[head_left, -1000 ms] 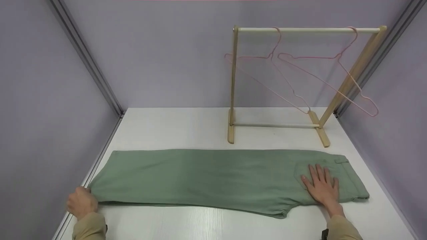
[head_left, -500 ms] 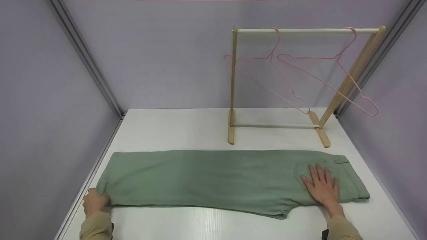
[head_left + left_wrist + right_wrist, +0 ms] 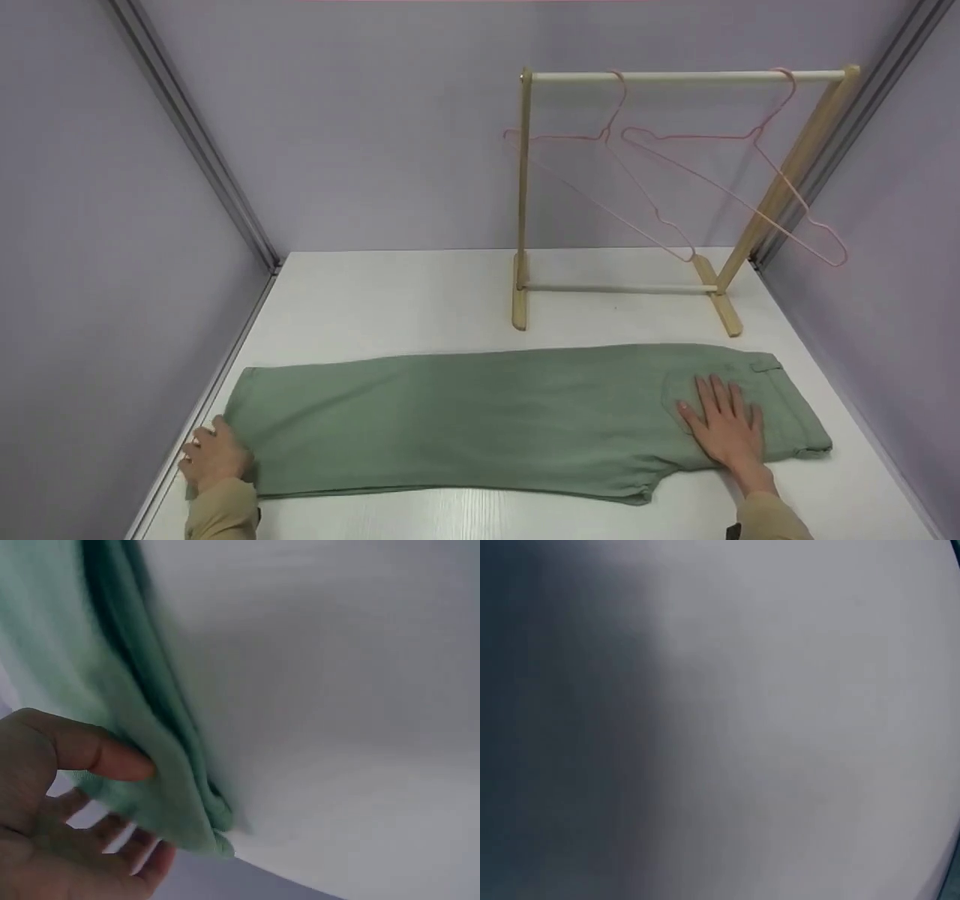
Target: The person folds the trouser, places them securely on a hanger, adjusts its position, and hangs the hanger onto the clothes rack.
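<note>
A pair of green trousers [image 3: 450, 420], folded lengthwise, lies across the white table, leg hems at left and waist at right. My left hand [image 3: 216, 454] is at the hem end near the front corner. In the left wrist view, the thumb [image 3: 124, 761] lies on the cloth, and the other fingers curl at the hem's far side, so the hem [image 3: 176, 806] sits between them. Flat on the seat by the back pocket, my right hand [image 3: 727, 431] presses down with fingers spread. The right wrist view is blurred and shows no hand.
Behind the trousers stands a wooden clothes rack [image 3: 523, 187] with a white top rail [image 3: 697, 76]. Two pink hangers hang from it, a left hanger [image 3: 600, 202] and a right hanger [image 3: 731, 191]. Pale walls [image 3: 375, 135] enclose the table [image 3: 390, 300] on three sides.
My left hand first moves right with the hem, then the leg end shifts toward the front edge and its fingers spread more. My right hand stays on the seat.
</note>
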`<state>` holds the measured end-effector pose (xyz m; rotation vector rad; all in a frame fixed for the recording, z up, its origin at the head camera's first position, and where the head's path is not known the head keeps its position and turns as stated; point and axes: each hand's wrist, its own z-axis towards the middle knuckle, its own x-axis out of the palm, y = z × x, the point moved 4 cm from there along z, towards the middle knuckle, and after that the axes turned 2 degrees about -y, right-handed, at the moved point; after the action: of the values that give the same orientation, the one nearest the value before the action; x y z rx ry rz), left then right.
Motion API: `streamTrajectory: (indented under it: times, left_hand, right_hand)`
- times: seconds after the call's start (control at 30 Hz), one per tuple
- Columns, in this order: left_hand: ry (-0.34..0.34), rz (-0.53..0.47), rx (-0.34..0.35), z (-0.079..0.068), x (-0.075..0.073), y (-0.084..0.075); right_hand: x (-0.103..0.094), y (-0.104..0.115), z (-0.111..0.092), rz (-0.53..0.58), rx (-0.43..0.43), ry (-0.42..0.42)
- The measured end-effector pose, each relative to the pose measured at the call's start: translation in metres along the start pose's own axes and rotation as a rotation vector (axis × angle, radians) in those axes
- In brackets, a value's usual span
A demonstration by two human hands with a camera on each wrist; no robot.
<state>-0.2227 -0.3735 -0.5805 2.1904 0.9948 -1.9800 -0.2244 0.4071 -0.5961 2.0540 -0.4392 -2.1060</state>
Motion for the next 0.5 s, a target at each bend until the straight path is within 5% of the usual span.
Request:
streamTrajectory:
  times: [0.13,0.3,0.5]
  left_hand:
    - [-0.004,-0.014,0.136,0.004,0.013,-0.017]
    - [0.047,-0.076,0.025,0.008,0.011,-0.020]
    - [-0.061,-0.120,-0.001,0.013,0.004,-0.020]
  right_hand:
    - [0.003,-0.001,0.000,0.001,0.005,0.005]
    - [0.003,0.001,0.000,0.011,0.007,0.006]
    - [0.000,0.002,0.001,0.008,0.006,-0.013]
